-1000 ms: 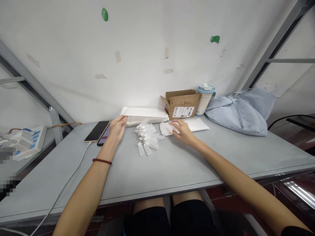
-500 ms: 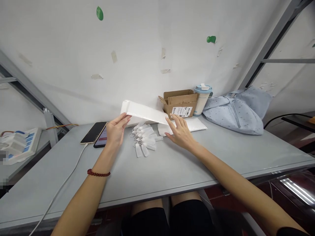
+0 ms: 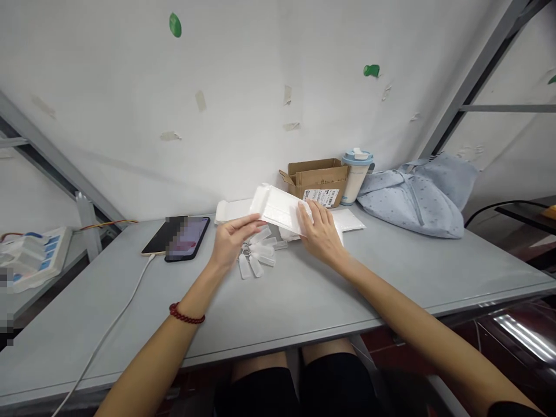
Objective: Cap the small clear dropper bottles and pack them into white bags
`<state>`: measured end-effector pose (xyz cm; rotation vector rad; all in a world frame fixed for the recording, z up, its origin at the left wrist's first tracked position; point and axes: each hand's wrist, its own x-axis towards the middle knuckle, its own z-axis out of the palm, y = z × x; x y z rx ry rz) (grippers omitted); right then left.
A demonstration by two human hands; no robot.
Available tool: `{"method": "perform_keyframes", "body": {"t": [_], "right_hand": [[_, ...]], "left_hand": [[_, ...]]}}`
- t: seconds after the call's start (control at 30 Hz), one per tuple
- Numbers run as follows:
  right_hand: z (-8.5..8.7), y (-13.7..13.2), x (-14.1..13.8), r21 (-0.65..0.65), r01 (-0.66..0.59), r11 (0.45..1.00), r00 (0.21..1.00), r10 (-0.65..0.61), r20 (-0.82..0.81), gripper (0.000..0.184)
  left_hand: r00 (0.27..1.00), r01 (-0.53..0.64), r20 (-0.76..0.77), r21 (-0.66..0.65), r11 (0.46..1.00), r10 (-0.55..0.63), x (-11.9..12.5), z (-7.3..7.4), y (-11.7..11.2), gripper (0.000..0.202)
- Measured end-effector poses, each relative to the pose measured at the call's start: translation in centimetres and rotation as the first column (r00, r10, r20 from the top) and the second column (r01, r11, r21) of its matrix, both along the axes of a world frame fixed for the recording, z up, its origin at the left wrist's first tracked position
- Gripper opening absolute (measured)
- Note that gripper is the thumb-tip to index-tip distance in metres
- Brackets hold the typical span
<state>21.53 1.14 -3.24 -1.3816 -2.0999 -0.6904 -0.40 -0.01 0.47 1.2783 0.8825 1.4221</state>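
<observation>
Both hands hold a white bubble mailer (image 3: 281, 207) tilted above the table. My left hand (image 3: 228, 243) pinches its lower left corner between thumb and fingers. My right hand (image 3: 321, 234) grips the right end, fingers lying over the top face. Below and between the hands lie several frosted white key tags (image 3: 256, 260) with rings, partly hidden by my left hand. Behind my left hand is a stack of white mailers (image 3: 232, 209). Another white bubble mailer (image 3: 350, 220) lies flat beyond my right hand, partly covered by it.
An open cardboard box (image 3: 319, 179) and a lidded cup (image 3: 357, 176) stand against the wall, with a light blue cloth bag (image 3: 417, 200) to their right. On the left lie two phones, a dark one (image 3: 189, 240) and one with a charging cable (image 3: 154, 237). A power strip (image 3: 39, 258) sits farther left.
My left hand has moved right and the held mailer has shifted right with it, now showing its bubbled face. The right hand has closed over its right end. The stack behind is more visible.
</observation>
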Motion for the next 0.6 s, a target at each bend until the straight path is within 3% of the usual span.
{"method": "perform_keyframes", "body": {"t": [0.13, 0.37, 0.6], "right_hand": [[-0.3, 0.5, 0.3, -0.008, -0.050, 0.999, 0.997, 0.050, 0.059, 0.047], [-0.2, -0.1, 0.1, -0.014, -0.173, 0.985, 0.974, 0.173, 0.145, 0.047], [0.6, -1.6, -0.7, -0.090, -0.298, 0.950, 0.942, 0.308, 0.135, 0.061]], "left_hand": [[0.981, 0.113, -0.161, -0.013, 0.994, -0.113, 1.0, -0.7, -0.5, 0.033], [0.990, -0.118, -0.087, -0.117, 0.986, 0.109, 0.6, -0.3, 0.1, 0.064], [0.980, 0.065, -0.169, -0.213, 0.975, -0.102, 0.5, -0.6, 0.0, 0.033]]}}
